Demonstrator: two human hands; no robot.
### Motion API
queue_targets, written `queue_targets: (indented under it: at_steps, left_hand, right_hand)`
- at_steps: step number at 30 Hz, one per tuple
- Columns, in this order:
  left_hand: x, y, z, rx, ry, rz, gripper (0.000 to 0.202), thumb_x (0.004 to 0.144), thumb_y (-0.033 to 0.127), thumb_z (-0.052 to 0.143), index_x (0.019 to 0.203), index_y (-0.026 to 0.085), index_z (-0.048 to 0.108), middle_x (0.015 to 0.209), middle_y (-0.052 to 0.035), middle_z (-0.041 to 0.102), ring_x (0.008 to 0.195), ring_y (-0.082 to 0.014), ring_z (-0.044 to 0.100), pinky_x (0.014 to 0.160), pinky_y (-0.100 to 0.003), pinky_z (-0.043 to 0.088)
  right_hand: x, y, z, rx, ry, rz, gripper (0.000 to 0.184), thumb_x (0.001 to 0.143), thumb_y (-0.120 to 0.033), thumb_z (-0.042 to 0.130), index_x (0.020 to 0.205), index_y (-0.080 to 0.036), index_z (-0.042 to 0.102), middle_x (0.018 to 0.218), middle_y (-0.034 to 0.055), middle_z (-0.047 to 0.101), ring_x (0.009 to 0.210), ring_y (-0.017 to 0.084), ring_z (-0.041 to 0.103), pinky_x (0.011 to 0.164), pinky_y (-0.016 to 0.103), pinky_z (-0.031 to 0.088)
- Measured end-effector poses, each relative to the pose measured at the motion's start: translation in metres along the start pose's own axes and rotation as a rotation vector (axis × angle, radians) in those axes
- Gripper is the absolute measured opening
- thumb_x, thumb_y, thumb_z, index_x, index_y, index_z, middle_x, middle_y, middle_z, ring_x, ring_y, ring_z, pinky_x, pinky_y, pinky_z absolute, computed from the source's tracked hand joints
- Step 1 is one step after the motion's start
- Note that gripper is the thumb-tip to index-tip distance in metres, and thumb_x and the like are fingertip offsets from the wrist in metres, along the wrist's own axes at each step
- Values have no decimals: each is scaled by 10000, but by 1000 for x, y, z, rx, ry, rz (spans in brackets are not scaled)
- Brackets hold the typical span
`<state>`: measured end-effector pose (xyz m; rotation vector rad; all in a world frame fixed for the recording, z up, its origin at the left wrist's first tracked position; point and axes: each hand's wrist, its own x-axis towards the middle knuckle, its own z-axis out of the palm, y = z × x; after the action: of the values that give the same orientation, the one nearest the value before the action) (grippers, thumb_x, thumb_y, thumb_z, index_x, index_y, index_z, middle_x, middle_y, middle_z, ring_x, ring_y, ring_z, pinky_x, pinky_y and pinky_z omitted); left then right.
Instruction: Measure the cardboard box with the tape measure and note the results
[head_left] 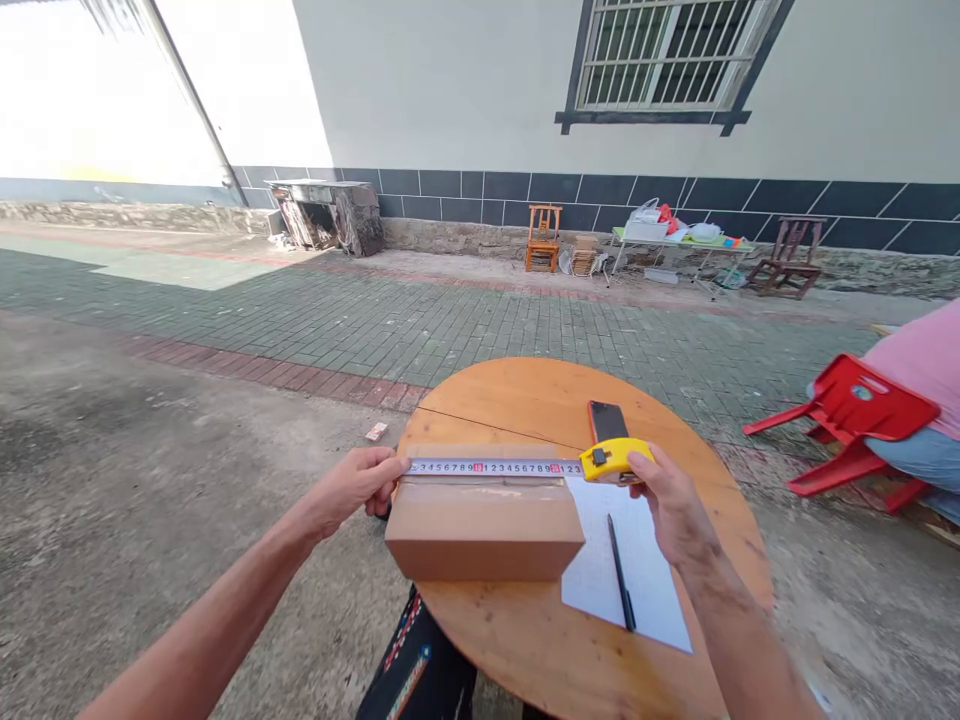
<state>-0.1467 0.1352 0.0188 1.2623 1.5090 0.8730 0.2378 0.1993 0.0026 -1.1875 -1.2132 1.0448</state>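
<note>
A closed cardboard box (484,525) with clear tape along its top sits on the round wooden table (510,640). The blade of a yellow tape measure (616,459) is pulled out across the box top, from the left edge to past the right edge. My left hand (365,475) pinches the blade's free end at the box's left edge. In my right hand (670,500) is the yellow case, held just beyond the box's right side. Under that side lies a white sheet of paper (652,565) with a black pen (621,575) on it.
A phone (606,420) lies behind the tape case. To the right, a person in pink (919,350) sits on a red plastic chair (862,400). Along the far wall stand a wooden chair (543,238), a loaded folding table (679,238) and a dark chair (789,258).
</note>
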Motion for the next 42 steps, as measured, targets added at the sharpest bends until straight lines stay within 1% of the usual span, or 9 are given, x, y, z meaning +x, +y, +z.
queue_targets:
  at_steps: [16,19,22,26,29,32,35,38,42]
  left_hand:
    - [0,1,2,-7,-7,10,481,753,628,609,588,196,477,493,40,506,466,-92,428,471,-205,313]
    - [-1,7,-1,-4,36,29,453,721,597,620,559,203,465,471,38,499,461,-98,428,473,-215,313]
    - [-4,17,-10,-28,141,68,401,710,538,625,546,205,474,478,32,513,479,-109,454,494,-232,352]
    - [-13,34,-19,-48,182,127,363,724,500,620,558,195,514,516,22,552,501,-112,484,520,-240,392]
    - [-16,48,-8,-8,104,157,338,734,478,607,576,191,521,526,17,570,505,-110,499,506,-231,369]
    - [-13,63,12,68,7,169,301,734,462,574,607,196,514,521,21,568,500,-111,499,504,-230,368]
    - [-6,78,29,177,-72,185,267,738,439,538,632,196,520,536,20,576,511,-113,502,516,-233,378]
    - [5,89,39,260,-110,234,260,726,423,558,616,186,547,528,30,552,513,-110,474,506,-236,338]
    - [20,97,49,364,-109,321,256,716,384,587,569,177,556,492,72,386,501,-88,333,484,-253,209]
  right_hand:
    - [-2,-5,3,-33,-15,3,391,722,-558,716,896,-208,700,812,33,675,703,167,487,576,258,376]
    - [-6,-15,8,-74,-13,-25,400,731,-553,718,913,-197,697,808,38,676,704,166,509,583,251,393]
    - [-18,-32,12,-79,-29,-42,436,747,-586,714,916,-185,689,803,48,671,677,157,516,558,241,411]
    - [-47,-54,17,-73,-141,-69,472,749,-623,717,928,-189,673,763,35,655,585,131,504,504,231,434]
    - [-75,-65,28,-124,-236,-75,499,733,-566,763,1053,-199,658,772,27,689,548,129,542,505,238,484]
    - [-105,-70,48,-217,-256,-82,501,733,-505,773,1123,-213,654,902,53,741,651,174,649,540,252,536]
    - [-132,-68,70,-337,-115,-190,429,747,-454,744,1109,-236,676,1007,48,743,772,194,686,582,240,545]
    - [-150,-61,84,-424,32,-309,375,768,-448,701,1075,-233,687,983,40,742,826,202,689,698,253,557]
    - [-158,-48,96,-436,94,-294,443,801,-514,649,1116,-204,672,969,48,742,812,206,691,729,267,552]
